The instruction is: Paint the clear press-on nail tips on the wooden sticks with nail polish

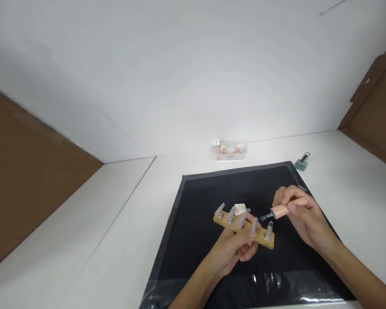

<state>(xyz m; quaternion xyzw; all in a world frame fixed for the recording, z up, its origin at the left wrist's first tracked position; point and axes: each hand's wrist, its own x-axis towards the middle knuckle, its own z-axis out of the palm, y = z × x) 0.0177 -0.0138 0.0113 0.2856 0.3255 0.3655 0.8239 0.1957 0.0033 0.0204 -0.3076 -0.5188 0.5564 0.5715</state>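
My left hand (233,251) is closed round a wooden bar (242,230) that carries several grey false nail tips standing up in a row. My right hand (304,219) pinches the pink cap of a nail polish brush (281,210). The brush tip points left and hovers just above the nail tip at the bar's right end (269,230). A small pale bottle (240,209) stands on the black mat behind the bar. Both hands are over the black mat (193,240).
The mat lies on a white table (122,240) against a white wall. A clear tray (230,151) with small pink-and-white bottles sits at the back edge. A teal holder (301,163) stands beyond the mat's far right corner. Brown cardboard panels flank both sides.
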